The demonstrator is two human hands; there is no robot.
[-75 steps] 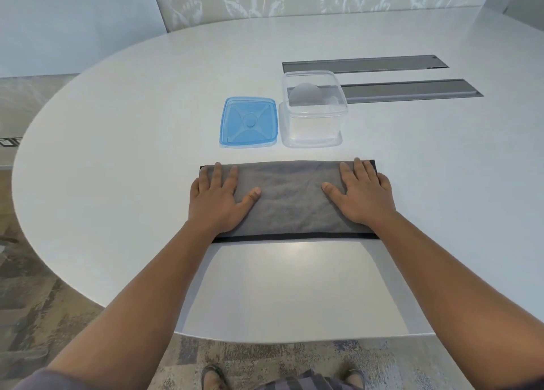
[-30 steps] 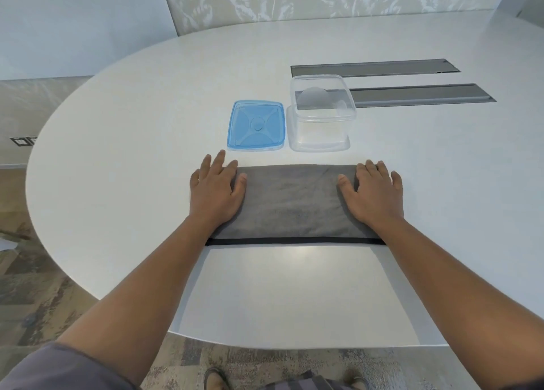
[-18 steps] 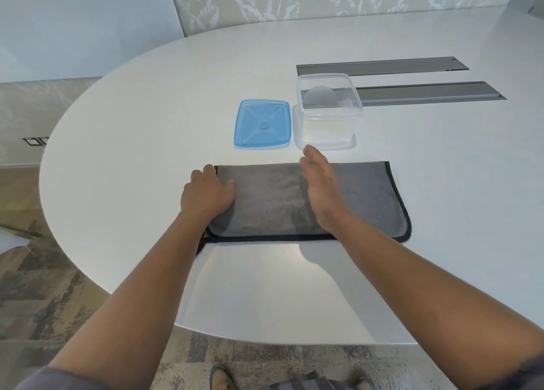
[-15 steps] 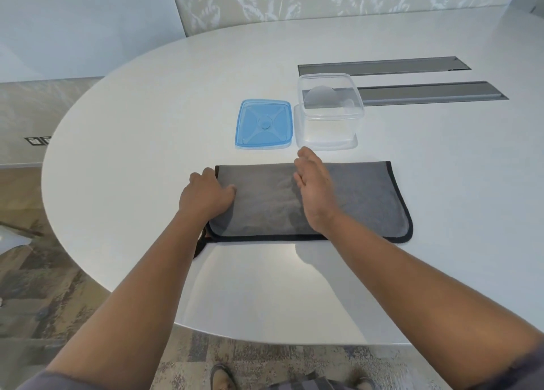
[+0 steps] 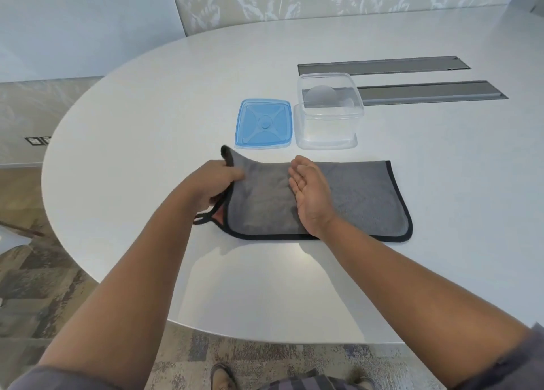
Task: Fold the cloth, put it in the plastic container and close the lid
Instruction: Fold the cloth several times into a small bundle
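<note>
Desk (image 5: 147,130) first: we see a big white oval one. On it lies our soft gray cloth with a black edge (image 5: 368,201). Behind it stands our clear plastic box (image 5: 326,119), with no top on. Beside that lies the flat blue square lid (image 5: 263,124). Our left hand (image 5: 210,183) grips the cloth's left end and lifts it. Our right hand (image 5: 309,192) rests its edge on the middle, fingers straight.

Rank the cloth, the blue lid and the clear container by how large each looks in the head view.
1. Cloth, clearly largest.
2. Container and lid: they look about alike, so I will not rank them.
</note>
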